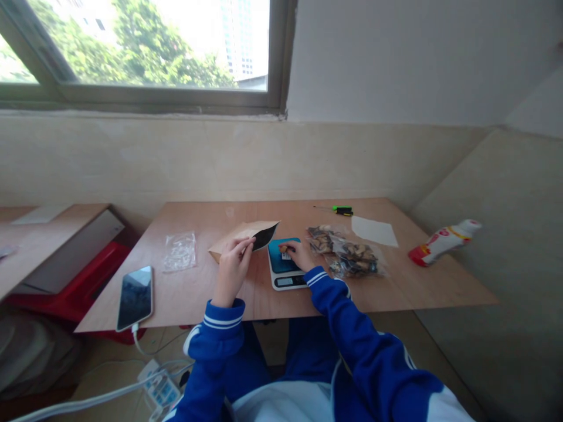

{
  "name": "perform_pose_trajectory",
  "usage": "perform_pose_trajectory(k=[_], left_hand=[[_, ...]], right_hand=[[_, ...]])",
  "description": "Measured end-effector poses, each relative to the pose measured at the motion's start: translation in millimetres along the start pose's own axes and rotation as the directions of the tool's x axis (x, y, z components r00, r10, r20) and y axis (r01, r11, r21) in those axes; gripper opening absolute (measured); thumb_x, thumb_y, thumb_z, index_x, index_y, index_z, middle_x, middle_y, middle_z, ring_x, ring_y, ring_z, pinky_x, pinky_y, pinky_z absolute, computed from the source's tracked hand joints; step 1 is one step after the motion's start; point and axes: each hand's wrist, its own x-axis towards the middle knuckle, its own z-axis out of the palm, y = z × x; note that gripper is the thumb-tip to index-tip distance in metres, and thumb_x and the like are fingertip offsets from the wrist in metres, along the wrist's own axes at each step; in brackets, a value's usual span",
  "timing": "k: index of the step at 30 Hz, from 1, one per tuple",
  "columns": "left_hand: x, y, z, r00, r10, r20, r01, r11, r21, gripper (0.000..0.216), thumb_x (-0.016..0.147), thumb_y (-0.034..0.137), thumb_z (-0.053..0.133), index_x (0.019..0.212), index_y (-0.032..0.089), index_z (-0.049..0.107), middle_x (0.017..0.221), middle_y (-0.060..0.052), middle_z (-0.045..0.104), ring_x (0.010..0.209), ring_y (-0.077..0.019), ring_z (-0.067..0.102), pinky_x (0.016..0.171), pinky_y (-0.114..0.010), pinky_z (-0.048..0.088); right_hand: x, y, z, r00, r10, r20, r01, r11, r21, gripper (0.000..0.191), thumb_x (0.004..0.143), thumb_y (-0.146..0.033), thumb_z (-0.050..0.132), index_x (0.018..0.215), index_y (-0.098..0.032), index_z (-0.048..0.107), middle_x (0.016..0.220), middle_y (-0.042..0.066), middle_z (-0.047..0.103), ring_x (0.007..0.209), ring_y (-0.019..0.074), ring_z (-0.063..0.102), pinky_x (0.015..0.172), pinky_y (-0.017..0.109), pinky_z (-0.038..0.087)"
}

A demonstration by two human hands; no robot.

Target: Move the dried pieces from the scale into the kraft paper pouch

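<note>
My left hand (233,265) pinches the rim of a brown paper pouch (233,235) that lies on the wooden table (211,293), its dark mouth facing right. My right hand (299,254) rests on the blue top of a small digital scale (285,269), fingers curled over small pieces there; what they hold is too small to tell. Just right of that hand lies a clear plastic bag of dark dried pieces (347,255).
A phone (135,296) on a charging cable lies at the table's left front corner. An empty clear bag (179,252), a green-handled tool (341,210), a white sheet (373,230) and a white and red bottle (442,241) are also here. A power strip (158,387) sits on the floor.
</note>
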Motion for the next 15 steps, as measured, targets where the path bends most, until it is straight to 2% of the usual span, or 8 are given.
perform_pose_trajectory(k=[5,10,15], left_hand=[[-1.7,-0.4,1.3,1.0,-0.022,0.018,0.023,0.999,-0.034,0.025,0.092,0.028,0.053,0.107,0.019,0.07,0.104,-0.009,0.067,0.1,-0.0205,0.062,0.08,-0.033,0.053],[-2.8,1.5,-1.3,0.999,-0.038,0.023,0.039,0.998,-0.048,0.026,0.092,0.03,0.052,0.107,0.02,0.07,0.107,-0.009,0.067,0.101,-0.0203,0.062,0.079,-0.032,0.053],[-3.1,2.6,-2.5,0.999,-0.05,0.023,0.051,0.997,-0.051,0.026,0.092,0.03,0.051,0.107,0.02,0.07,0.107,-0.009,0.067,0.101,-0.0205,0.062,0.08,-0.033,0.053]], right_hand=[[-4.9,8.1,-11.5,0.999,-0.041,-0.012,0.04,0.998,-0.049,0.027,0.084,-0.011,0.053,0.1,-0.017,0.073,0.101,0.008,0.075,0.096,0.0214,0.069,0.087,0.034,0.053],[-7.7,11.5,-28.3,0.994,-0.109,-0.02,0.106,0.986,-0.127,0.028,0.085,-0.01,0.049,0.099,-0.016,0.072,0.101,0.009,0.073,0.099,0.0221,0.067,0.089,0.036,0.051],[-14.7,15.2,-34.3,0.985,-0.164,0.047,0.17,0.948,-0.27,0.027,0.084,-0.008,0.051,0.096,-0.016,0.073,0.101,0.011,0.068,0.099,0.0235,0.063,0.092,0.04,0.048]])
